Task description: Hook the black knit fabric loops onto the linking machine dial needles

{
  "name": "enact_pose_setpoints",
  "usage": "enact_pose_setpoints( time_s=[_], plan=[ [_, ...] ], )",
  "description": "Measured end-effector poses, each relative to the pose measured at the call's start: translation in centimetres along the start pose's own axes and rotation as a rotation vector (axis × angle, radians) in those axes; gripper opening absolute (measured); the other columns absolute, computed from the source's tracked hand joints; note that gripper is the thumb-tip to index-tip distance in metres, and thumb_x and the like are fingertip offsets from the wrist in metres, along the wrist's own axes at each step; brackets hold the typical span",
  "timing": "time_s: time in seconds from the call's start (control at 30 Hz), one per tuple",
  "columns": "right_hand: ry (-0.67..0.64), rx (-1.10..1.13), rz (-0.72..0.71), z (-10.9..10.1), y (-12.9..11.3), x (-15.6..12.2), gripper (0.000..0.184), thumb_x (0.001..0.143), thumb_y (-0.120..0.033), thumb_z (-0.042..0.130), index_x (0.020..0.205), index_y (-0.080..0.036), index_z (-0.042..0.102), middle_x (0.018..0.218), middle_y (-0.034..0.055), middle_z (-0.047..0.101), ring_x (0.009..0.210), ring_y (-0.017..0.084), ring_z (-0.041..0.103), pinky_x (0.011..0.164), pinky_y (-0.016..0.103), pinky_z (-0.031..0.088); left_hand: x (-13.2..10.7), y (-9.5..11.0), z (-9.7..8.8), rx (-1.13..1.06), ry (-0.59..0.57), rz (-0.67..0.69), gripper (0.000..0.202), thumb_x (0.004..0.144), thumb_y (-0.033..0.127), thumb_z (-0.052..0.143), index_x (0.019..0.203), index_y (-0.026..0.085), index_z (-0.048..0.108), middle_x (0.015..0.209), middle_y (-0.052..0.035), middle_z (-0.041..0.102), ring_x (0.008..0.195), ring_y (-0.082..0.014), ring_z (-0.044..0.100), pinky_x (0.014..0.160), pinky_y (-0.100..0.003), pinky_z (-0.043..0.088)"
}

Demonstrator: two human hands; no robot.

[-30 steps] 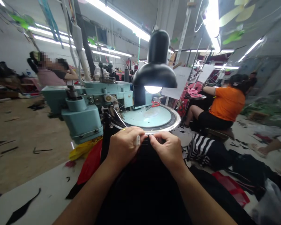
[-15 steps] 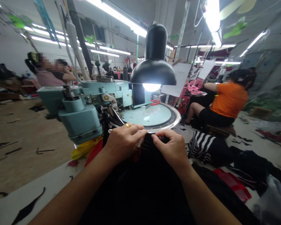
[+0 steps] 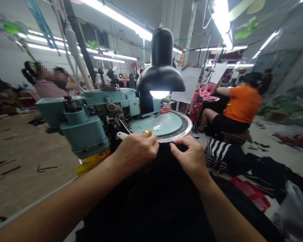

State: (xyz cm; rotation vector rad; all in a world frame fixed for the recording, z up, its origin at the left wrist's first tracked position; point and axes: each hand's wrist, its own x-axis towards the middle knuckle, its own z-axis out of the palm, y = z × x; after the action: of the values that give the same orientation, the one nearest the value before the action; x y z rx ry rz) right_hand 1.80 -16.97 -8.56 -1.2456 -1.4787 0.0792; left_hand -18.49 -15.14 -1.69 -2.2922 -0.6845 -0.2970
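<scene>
A teal circular linking machine (image 3: 86, 114) stands ahead, with a round dial whose toothed metal rim (image 3: 176, 132) curves just past my hands. A black knit fabric (image 3: 151, 208) fills the lower middle and rises to that rim. My left hand (image 3: 136, 154), wearing a gold ring, rests on the fabric's edge with a small white-handled tool (image 3: 122, 135) poking out from under it. My right hand (image 3: 189, 158) pinches the black fabric close to the rim. The points where the fabric meets the teeth are hidden by my fingers.
Red-handled scissors (image 3: 164, 110) lie on the dial beneath a black lamp (image 3: 161, 64). A co-worker in an orange shirt (image 3: 242, 104) sits at the right, beside a striped garment (image 3: 217, 154). Another person in a pink top (image 3: 47, 89) sits far left. Black scraps dot the floor.
My left hand has turned and shifted left, and the white tool now sticks out leftward. My hands sit slightly further apart, and the whole view has swung a little.
</scene>
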Motion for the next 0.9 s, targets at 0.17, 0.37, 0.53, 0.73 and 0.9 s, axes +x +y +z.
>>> enact_pose_setpoints(
  time_s=[0.17,0.37,0.53,0.73,0.9],
  plan=[
    [-0.053,0.038,0.089,-2.6,2.8,-0.1,0.012,0.08,-0.022,0.059,0.082,-0.018,0.071,0.083,0.0043,0.073,0.068,0.018,0.065,0.066,0.03,0.052,1.6,-3.1,0.4,-0.453,-0.245,-0.168,0.011,0.083,0.024,0.068,0.082,0.027,0.078,0.081,-0.0008,0.075,0.076,-0.0178,0.067,0.058,-0.024,0.042],
    [-0.214,0.133,-0.138,-1.1,0.3,-0.3,0.014,0.084,-0.028,0.066,0.086,-0.019,0.077,0.081,0.0047,0.073,0.078,0.02,0.068,0.074,0.031,0.054,2.2,-3.5,1.5,-0.618,-0.188,-0.304,0.015,0.085,0.028,0.068,0.075,0.022,0.077,0.078,-0.0033,0.075,0.069,-0.0163,0.067,0.063,-0.023,0.045],
    [-0.12,0.14,-0.164,0.4,0.0,-0.5,0.014,0.088,-0.025,0.066,0.093,-0.021,0.079,0.086,0.0053,0.078,0.079,0.02,0.072,0.077,0.032,0.056,1.9,-2.6,1.2,-0.52,-0.159,-0.29,0.015,0.084,0.016,0.065,0.084,0.023,0.078,0.086,-0.0036,0.076,0.079,-0.0193,0.069,0.066,-0.024,0.047],
    [-0.084,0.166,-0.141,0.2,0.7,-0.2,0.01,0.087,-0.025,0.067,0.088,-0.021,0.077,0.085,0.004,0.077,0.078,0.02,0.071,0.075,0.031,0.056,2.1,-2.7,1.3,-0.575,-0.193,-0.304,0.015,0.086,0.02,0.063,0.086,0.021,0.078,0.086,-0.0048,0.076,0.079,-0.0191,0.069,0.069,-0.025,0.05],
    [-0.068,0.182,-0.105,0.4,0.7,-0.2,0.009,0.086,-0.024,0.068,0.087,-0.021,0.076,0.086,0.004,0.076,0.081,0.02,0.071,0.077,0.031,0.055,2.0,-2.5,1.7,-0.543,-0.109,-0.343,0.012,0.08,0.015,0.067,0.08,0.021,0.077,0.077,-0.0036,0.075,0.072,-0.0188,0.068,0.065,-0.025,0.048]
  ],
)
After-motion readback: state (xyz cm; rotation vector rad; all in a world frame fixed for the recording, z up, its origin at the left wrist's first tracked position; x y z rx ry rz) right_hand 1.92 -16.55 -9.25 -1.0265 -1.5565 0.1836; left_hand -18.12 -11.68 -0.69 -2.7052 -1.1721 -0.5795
